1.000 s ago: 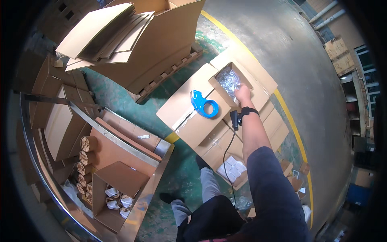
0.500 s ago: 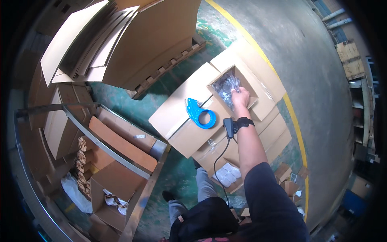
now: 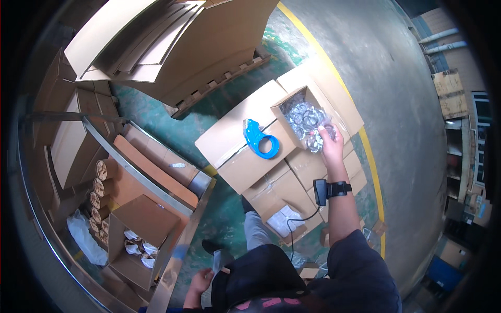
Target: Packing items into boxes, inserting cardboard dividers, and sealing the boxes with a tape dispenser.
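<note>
Fingers (image 3: 324, 133) of the right hand (image 3: 333, 148) are clamped on part of a clear plastic bag (image 3: 305, 116), which lies largely inside a small open carton (image 3: 312, 98) and bulges over its near edge. Glossy, ring-shaped contents are seen through the film. The left hand (image 3: 200, 281) is held low, beside the dark garment (image 3: 255, 274) and well apart from the bag; its fingers look curled, but whether anything is held between them cannot be told so near the rim of the view. Because the bag is gripped at one side only, its load could be thrown onto a small patch of film, by which tearing and a spill might be caused. Should the bulging part be caught on the carton's edge, the carton could be dragged or tipped, since it is steadied by no hand. Slick film could also be lost from the grasp if too little is pinched. The blue tape dispenser (image 3: 252, 134), laid just beside the carton on the stacked cartons (image 3: 224, 164), could be knocked by a sideways shift. Lastly, the cable (image 3: 304, 219) of the wrist-worn device (image 3: 320, 193) could be snagged near the white packets (image 3: 284, 218).
</note>
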The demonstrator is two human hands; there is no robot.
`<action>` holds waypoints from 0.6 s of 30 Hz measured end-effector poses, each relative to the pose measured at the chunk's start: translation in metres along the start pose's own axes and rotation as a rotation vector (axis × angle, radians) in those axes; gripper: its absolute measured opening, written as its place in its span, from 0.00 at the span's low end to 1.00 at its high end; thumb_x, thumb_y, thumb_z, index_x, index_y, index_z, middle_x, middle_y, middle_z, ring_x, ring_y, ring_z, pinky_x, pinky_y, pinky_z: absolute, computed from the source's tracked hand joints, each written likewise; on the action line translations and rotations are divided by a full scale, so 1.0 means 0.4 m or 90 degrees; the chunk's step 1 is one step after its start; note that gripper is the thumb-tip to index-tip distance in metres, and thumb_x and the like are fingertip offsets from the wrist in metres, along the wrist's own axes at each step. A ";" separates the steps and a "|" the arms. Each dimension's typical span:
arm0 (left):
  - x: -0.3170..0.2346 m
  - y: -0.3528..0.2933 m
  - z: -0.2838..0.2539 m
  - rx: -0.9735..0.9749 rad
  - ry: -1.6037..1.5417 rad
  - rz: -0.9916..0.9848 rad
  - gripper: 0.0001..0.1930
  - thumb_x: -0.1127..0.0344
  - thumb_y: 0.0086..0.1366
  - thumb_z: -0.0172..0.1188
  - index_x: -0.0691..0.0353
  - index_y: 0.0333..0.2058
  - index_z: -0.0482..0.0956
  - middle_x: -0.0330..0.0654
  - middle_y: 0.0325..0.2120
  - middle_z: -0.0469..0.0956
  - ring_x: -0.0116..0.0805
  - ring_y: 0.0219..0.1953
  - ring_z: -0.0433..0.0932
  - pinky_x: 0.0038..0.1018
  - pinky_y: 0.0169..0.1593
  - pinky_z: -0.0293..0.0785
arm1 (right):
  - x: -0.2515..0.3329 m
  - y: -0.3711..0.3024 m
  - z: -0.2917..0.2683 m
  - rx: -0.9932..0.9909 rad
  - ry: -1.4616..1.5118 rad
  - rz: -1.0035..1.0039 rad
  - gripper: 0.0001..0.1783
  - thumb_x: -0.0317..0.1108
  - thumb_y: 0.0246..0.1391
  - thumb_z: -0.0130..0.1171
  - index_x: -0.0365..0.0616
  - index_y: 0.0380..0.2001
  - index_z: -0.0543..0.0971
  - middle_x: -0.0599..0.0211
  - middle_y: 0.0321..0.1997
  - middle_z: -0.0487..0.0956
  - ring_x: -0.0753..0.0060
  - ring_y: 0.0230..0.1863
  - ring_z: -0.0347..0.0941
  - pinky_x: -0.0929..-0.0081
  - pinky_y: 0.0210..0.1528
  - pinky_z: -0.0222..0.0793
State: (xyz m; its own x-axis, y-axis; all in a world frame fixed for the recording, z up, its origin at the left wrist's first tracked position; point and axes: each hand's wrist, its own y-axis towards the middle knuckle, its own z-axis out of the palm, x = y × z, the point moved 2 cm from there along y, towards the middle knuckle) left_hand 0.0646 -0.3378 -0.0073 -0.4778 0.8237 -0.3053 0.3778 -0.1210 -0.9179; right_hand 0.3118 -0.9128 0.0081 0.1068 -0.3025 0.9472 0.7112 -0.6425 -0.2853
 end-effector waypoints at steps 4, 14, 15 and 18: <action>-0.385 0.005 -0.046 0.285 -0.453 0.120 0.31 0.61 0.62 0.60 0.62 0.60 0.59 0.42 0.53 0.70 0.35 0.50 0.73 0.26 0.50 0.69 | 0.000 -0.317 0.065 0.295 -0.140 0.240 0.06 0.28 0.54 0.56 0.40 0.35 0.72 0.67 0.30 0.77 0.76 0.30 0.76 0.79 0.31 0.72; -0.099 -0.287 -0.167 0.264 -1.060 0.284 0.24 0.61 0.68 0.49 0.60 0.60 0.61 0.44 0.53 0.70 0.34 0.51 0.73 0.36 0.50 0.74 | -0.094 -1.071 0.495 0.831 -0.416 0.089 0.17 0.26 0.49 0.60 0.39 0.44 0.74 0.61 0.38 0.74 0.66 0.40 0.73 0.73 0.42 0.69; -0.032 -0.323 -0.201 0.132 -1.111 0.261 0.22 0.63 0.67 0.50 0.61 0.58 0.64 0.44 0.50 0.72 0.34 0.49 0.74 0.34 0.51 0.73 | -0.064 -1.126 0.604 0.927 -0.504 -0.154 0.19 0.26 0.47 0.61 0.40 0.44 0.73 0.57 0.40 0.72 0.60 0.41 0.73 0.70 0.42 0.69; 0.190 -0.381 -0.277 -0.174 -1.235 0.309 0.16 0.67 0.67 0.50 0.62 0.53 0.69 0.43 0.43 0.76 0.34 0.44 0.76 0.31 0.49 0.74 | -0.101 -1.327 0.846 0.927 -0.456 -0.182 0.24 0.26 0.44 0.63 0.39 0.47 0.70 0.56 0.34 0.72 0.57 0.35 0.73 0.68 0.38 0.70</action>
State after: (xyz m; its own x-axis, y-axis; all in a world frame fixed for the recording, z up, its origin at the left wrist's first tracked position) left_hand 0.0584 -0.1953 0.1375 -0.3037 -0.8380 -0.4533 0.7106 0.1177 -0.6936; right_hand 0.1654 -0.3213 0.1710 -0.1492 0.3349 0.9304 0.7326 0.6694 -0.1234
